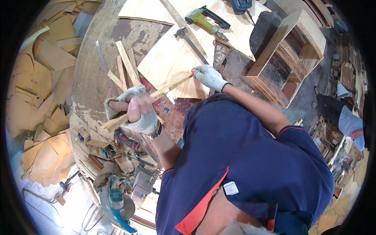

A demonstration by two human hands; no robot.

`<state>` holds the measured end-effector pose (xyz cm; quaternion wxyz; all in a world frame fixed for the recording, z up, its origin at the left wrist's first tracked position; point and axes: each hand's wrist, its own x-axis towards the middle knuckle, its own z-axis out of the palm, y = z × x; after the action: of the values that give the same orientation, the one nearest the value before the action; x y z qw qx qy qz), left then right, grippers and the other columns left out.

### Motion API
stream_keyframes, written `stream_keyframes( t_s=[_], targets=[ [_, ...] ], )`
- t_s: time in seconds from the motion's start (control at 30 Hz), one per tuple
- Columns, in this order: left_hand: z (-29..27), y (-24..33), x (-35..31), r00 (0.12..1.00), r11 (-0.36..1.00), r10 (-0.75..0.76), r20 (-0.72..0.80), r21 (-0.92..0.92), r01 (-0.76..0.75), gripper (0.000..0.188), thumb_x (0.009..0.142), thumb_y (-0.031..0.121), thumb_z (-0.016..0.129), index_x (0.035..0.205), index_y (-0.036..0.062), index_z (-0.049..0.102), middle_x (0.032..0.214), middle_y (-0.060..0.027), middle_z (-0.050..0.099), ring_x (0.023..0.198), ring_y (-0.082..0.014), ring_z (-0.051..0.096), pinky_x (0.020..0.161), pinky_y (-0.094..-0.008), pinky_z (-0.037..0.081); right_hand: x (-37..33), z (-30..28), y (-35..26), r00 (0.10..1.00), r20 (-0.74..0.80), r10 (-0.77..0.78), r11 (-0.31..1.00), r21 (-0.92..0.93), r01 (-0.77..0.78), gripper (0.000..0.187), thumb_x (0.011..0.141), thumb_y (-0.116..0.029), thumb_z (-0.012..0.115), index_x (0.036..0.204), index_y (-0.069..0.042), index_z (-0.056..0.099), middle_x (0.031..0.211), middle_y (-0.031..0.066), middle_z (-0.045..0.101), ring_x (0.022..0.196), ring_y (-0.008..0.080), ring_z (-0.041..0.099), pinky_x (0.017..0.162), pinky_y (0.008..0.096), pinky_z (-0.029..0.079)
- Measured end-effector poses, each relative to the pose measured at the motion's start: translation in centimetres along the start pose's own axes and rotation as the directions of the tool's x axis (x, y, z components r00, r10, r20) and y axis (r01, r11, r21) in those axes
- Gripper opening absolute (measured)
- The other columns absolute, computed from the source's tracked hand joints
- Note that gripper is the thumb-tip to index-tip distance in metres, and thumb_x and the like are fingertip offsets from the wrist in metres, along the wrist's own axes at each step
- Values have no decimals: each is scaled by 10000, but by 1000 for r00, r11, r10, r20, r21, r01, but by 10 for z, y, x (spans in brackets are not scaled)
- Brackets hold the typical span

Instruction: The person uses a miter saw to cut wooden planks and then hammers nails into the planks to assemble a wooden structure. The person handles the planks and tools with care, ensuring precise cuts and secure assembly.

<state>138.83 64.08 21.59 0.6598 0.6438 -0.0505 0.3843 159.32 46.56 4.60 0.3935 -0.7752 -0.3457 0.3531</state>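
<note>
My left hand [135, 109], in a grey-white knit glove with bare fingertips, is closed around a narrow wooden strip [170, 87]. The strip slants up to the right, its near end sticking out below the glove. At the far end, my gloved right hand [211, 78] has its fingers closed, a bare fingertip at the wood. A hammer [192, 46] lies over a pale plywood sheet [156, 64], its handle running up to the right glove; whether those fingers also touch the handle is hidden. Several loose wood strips [127, 62] lie beyond my left hand.
A yellow-green nail gun [205, 22] lies on the plywood at the back. An open wooden frame [288, 55] stands right. Left of the worn table [94, 43] are piled sheet offcuts [43, 82]. A circular saw [115, 201] sits lower left; another person [344, 117] is far right.
</note>
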Motion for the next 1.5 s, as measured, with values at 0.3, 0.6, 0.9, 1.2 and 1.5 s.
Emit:
stream_keyframes(
  t_s=[0.3,0.6,0.9,1.2,1.5],
  targets=[
    [24,-5,4,963,998,-67,-263,-25,62,560,1000,35,491,1436,383,544,611,26,456,471,-115,437,489,-286,435,6,-13,21,685,707,175,282,631,-723,425,1127,-352,528,772,-120,519,656,-44,470,522,73,430,465,264,340],
    [25,-1,35,795,996,70,-603,0,-88,228,1015,-2,537,898,152,417,617,-9,459,475,-128,471,436,-260,432,-19,-54,-1,941,315,125,883,-469,39,425,904,-380,601,1005,22,694,982,264,732,901,417,719,819,496,558],
    [61,1,42,778,995,71,-624,-6,-96,206,955,-56,645,1021,99,527,707,-19,505,539,-99,502,464,-256,444,-59,-77,-130,961,108,-253,941,-206,270,715,873,-530,785,1368,-49,598,1036,210,724,1012,395,724,886,492,573],
    [125,-7,62,900,848,181,-396,526,61,301,883,0,818,861,78,528,743,-37,593,602,-102,578,542,-267,473,-52,-106,-191,947,305,-99,854,-463,238,401,860,-376,747,1032,-13,741,971,238,751,952,392,752,819,498,596],
    [161,-5,79,996,917,-22,-89,395,56,153,862,31,791,934,16,657,837,-21,632,751,-84,590,656,-259,496,-41,-137,-123,862,453,-229,927,-167,335,471,931,-285,824,1293,-48,638,1205,117,686,1103,237,669,981,395,570]
  ],
)
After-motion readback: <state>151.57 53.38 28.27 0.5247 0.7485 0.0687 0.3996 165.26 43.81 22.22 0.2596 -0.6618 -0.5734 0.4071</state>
